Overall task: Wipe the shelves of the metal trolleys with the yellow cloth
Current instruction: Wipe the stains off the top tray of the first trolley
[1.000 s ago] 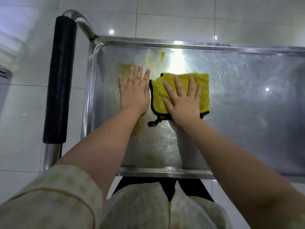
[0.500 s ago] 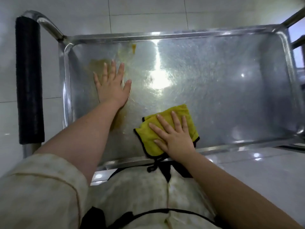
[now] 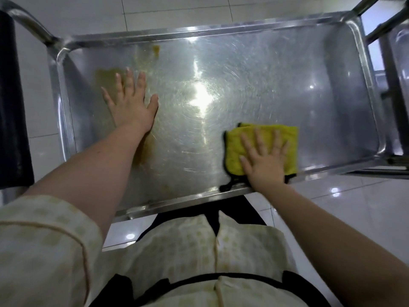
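right grip point(image 3: 263, 161) released, fingers straight, pressing yellow cloth point(image 3: 235, 149) flat at trolley shelf point(image 3: 276, 80) near edge, right of middle | left grip point(image 3: 130, 106) released, palm flat on shelf toward left edge | brownish stain point(image 3: 105, 74) at its fingertips

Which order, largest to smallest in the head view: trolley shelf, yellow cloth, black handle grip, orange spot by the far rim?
1. trolley shelf
2. black handle grip and yellow cloth: look alike; the grip is cropped, and the cloth is partly under the right hand
3. orange spot
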